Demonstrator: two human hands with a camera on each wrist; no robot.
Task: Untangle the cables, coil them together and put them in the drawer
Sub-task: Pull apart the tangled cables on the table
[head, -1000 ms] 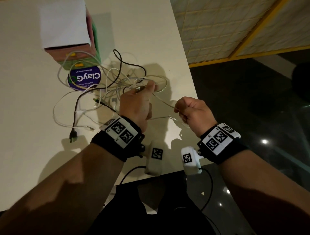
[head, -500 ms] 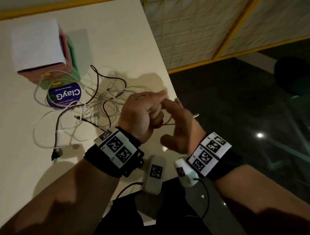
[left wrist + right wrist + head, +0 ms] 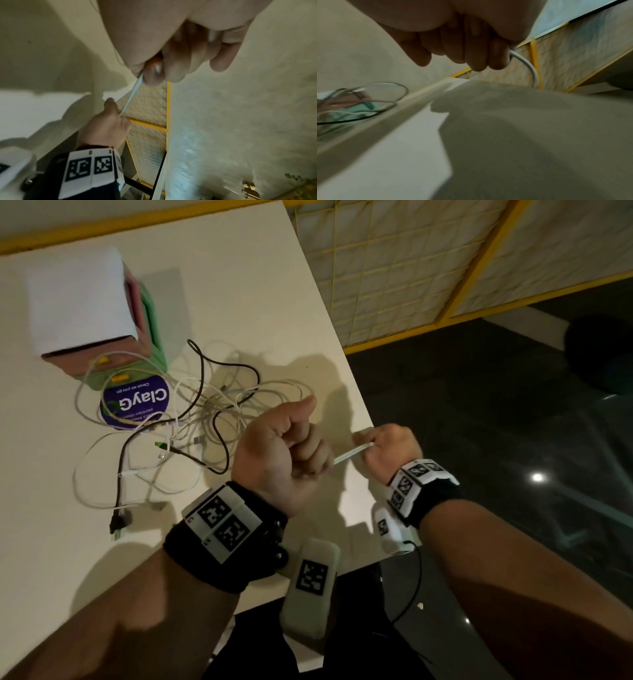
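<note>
Two hands hold one white cable [image 3: 352, 454] drawn taut between them above the near right corner of the table [image 3: 260, 302]; the left hand [image 3: 281, 453] is fisted, fingers curled tight on the cable, and the right hand [image 3: 388, 450] pinches its other stretch in closed fingers. The remaining tangle of cables [image 3: 178, 426], white and black, lies loose on the table, partly over a purple round sticker [image 3: 137, 405] and just before a small drawer box [image 3: 102, 313].

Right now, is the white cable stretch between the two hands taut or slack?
Taut. The thin white cable runs in a straight line from the left hand, fingers curled round it, to the right hand pinching it, with no sag.
</note>
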